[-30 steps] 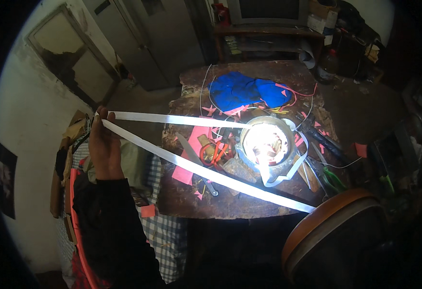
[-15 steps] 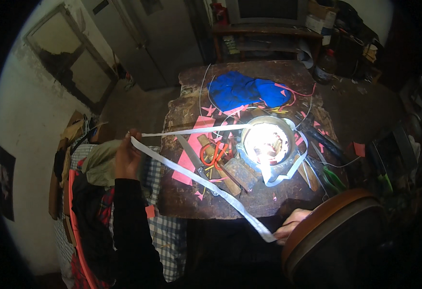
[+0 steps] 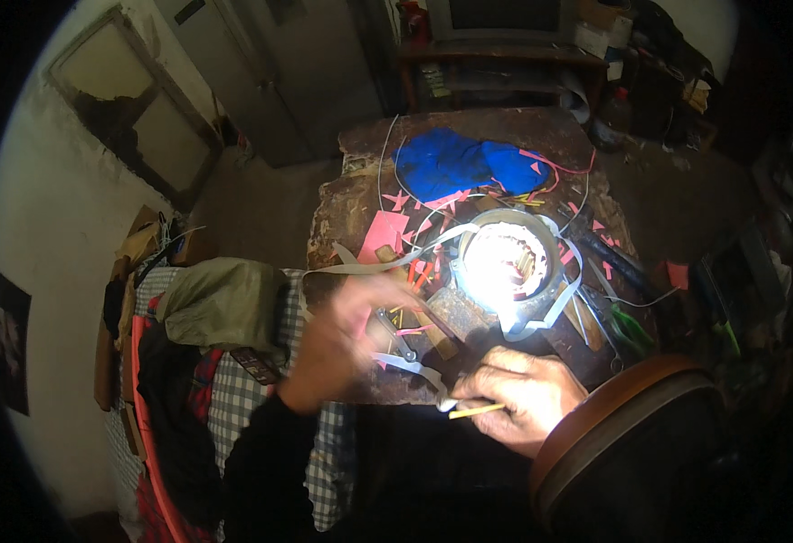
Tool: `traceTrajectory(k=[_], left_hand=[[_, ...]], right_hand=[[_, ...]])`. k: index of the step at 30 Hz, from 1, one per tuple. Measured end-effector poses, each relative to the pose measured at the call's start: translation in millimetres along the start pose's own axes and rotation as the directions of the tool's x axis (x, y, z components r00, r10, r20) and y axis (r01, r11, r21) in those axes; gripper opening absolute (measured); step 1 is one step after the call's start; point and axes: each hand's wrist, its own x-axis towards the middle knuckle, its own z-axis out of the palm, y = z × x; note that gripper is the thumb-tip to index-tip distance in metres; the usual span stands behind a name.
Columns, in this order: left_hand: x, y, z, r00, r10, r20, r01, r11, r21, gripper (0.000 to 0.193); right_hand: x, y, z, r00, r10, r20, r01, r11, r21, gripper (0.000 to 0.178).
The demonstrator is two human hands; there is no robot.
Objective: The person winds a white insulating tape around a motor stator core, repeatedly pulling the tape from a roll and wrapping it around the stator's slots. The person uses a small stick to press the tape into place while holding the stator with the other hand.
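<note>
Strip (image 3: 414, 364) of pale material lies low in the centre of the frame, running between my two hands over the near edge of the tabletop (image 3: 351, 195). My right hand (image 3: 518, 398) sits lower centre-right, fingers pressed together on the strip's end; a thin yellow sliver (image 3: 478, 412) juts left from under the same fingers. My left hand (image 3: 346, 339) is left of centre, blurred; it lies over the strip's other end, and I cannot tell whether its grip is closed on it or spread. Just beyond the hands, centre-right, a round metal part (image 3: 509, 267) is brightly lit, with a pale band looped about its rim. Pink scraps (image 3: 383, 235) are scattered near it. A blue cloth (image 3: 455, 167) rests further up the tabletop. At left of centre, an olive bag (image 3: 224, 303) lies on a checked cloth (image 3: 233, 398). A brown rounded rim (image 3: 613, 434) occupies the lower right.
</note>
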Motion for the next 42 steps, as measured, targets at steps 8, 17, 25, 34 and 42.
traceTrajectory(k=[8, 17, 25, 34, 42], left_hand=[[7.6, 55.4, 71.1, 0.884, -0.263, 0.387, 0.465, 0.588, -0.662, 0.025], [20.3, 55.2, 69.2, 0.776, -0.277, 0.567, 0.624, 0.467, -0.626, 0.020], [29.9, 59.3, 80.3, 0.891, -0.355, 0.283, 0.452, 0.631, -0.631, 0.018], [35.6, 66.6, 80.0, 0.895, -0.338, 0.292, 0.446, 0.644, -0.622, 0.022], [36.8, 62.1, 80.2, 0.890, -0.336, 0.306, 0.454, 0.607, -0.652, 0.024]], right_hand=[[-11.6, 2.2, -18.8, 0.919, 0.372, -0.128, -0.362, 0.927, 0.094, 0.021], [-21.2, 4.1, -25.5, 0.998, 0.003, -0.069, -0.028, 0.934, -0.356, 0.023], [-29.9, 5.6, -46.5, 0.950, 0.134, -0.281, -0.212, 0.939, -0.270, 0.020], [-35.0, 11.4, -31.7, 0.944, 0.074, -0.322, -0.235, 0.836, -0.497, 0.017], [-34.8, 15.2, -24.2, 0.949, 0.164, -0.269, -0.287, 0.804, -0.520, 0.015]])
